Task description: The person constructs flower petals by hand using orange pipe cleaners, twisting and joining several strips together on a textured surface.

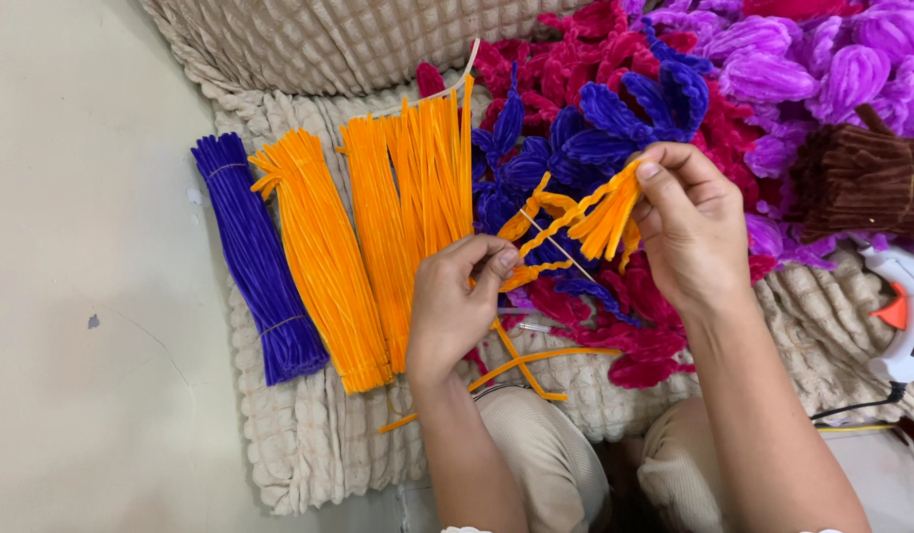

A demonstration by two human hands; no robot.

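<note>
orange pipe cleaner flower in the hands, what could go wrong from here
1. The right hand pinches only the tips of the orange petal loops, so they could slip and splay.
2. The thin stick in the left hand might slide out of the half-made flower.
3. The glue gun lies on the beige mat by the right forearm, so an elbow could knock it.

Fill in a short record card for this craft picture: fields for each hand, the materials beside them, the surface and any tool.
Left hand: pinches the lower end of an orange pipe-cleaner piece
Right hand: grips its upper, looped end
Bundles: one purple bundle, several orange bundles, lying side by side
Finished pieces: blue flowers, crimson flowers, violet flowers
Other: brown bundle
Surface: beige textured mat
Tool: white glue gun, at right edge
</note>
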